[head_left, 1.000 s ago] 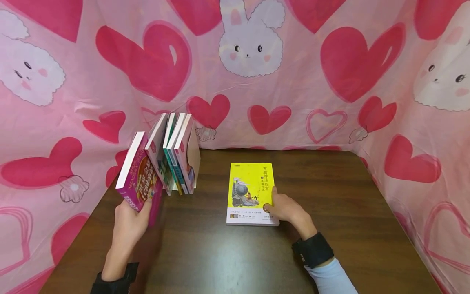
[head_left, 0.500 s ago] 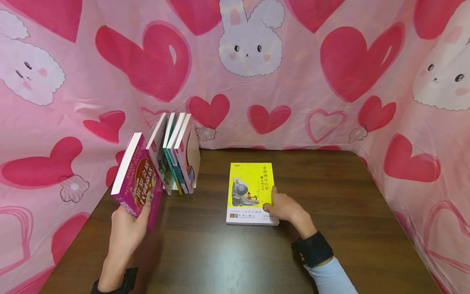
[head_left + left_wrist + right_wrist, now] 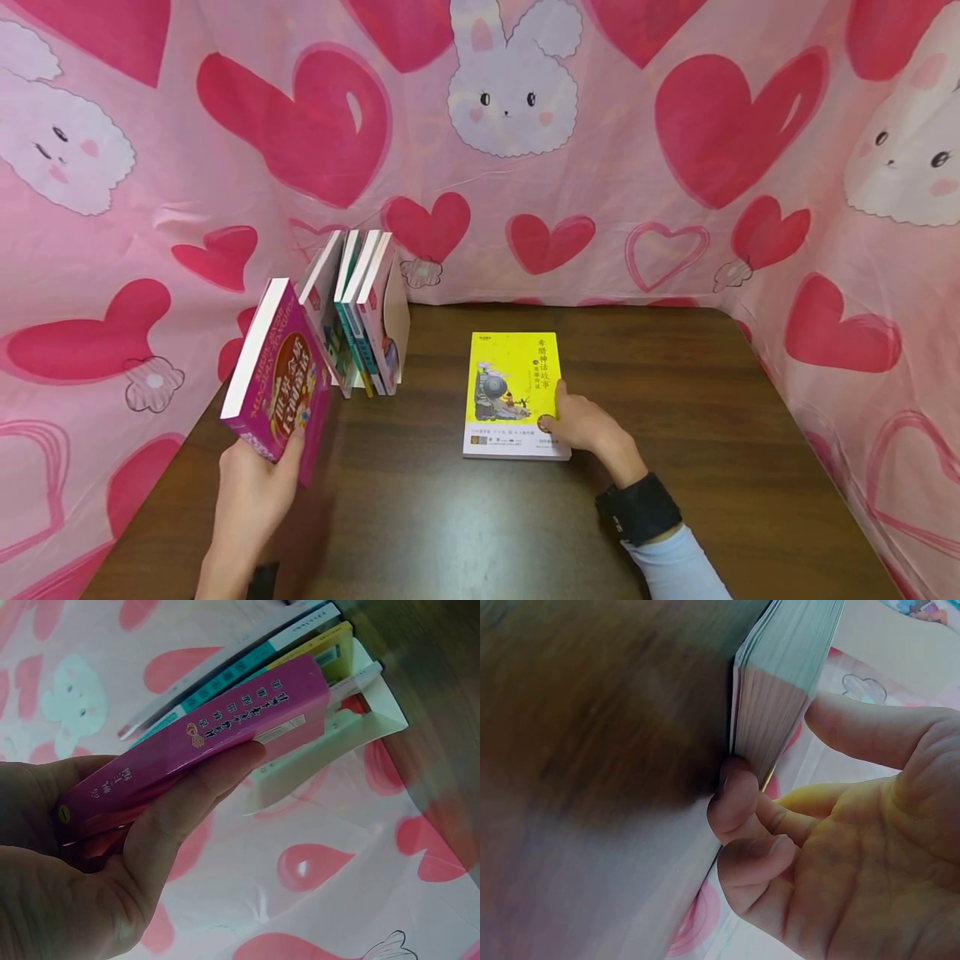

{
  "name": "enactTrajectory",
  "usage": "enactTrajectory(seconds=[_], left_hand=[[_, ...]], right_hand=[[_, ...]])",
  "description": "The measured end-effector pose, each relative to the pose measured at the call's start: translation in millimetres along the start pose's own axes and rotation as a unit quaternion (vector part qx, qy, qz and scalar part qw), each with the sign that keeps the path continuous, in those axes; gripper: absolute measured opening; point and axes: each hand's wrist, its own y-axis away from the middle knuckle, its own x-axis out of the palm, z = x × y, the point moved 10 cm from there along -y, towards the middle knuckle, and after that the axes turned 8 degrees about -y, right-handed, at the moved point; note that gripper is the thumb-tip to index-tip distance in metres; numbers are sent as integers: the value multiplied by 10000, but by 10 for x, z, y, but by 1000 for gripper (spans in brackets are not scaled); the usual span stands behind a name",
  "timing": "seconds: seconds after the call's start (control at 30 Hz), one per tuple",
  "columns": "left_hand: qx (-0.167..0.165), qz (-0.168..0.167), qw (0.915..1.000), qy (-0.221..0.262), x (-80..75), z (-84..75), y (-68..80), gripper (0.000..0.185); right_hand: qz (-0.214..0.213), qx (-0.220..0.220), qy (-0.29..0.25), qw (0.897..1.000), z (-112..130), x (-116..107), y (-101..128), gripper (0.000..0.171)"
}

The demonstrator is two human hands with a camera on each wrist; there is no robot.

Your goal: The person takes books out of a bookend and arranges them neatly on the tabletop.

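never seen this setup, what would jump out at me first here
The pink cloth with hearts and bunnies wraps the whole back and sides. On the dark table, the left hand grips a magenta book near the row of standing books, while the right hand rests on a flat yellow book.

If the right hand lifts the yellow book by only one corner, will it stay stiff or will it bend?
The yellow book lies flat on the table and looks like a thin paperback, so it would probably sag a little. Its cover seems glossy, so it may slide when pushed. The right hand touches its lower right corner, with fingers at the page edges; a corner hold would likely let it droop.
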Motion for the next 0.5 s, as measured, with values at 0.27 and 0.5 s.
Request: enactTrajectory(seconds=[0.27, 0.5], left_hand=[[222, -183, 9996, -7, -62, -102, 99, 40], [479, -95, 9988, 58, -14, -208, 143, 40]], right_hand=[[11, 16, -35, 10000, 1, 2, 3, 84], [-4, 36, -17, 10000, -8, 1, 4, 84]])
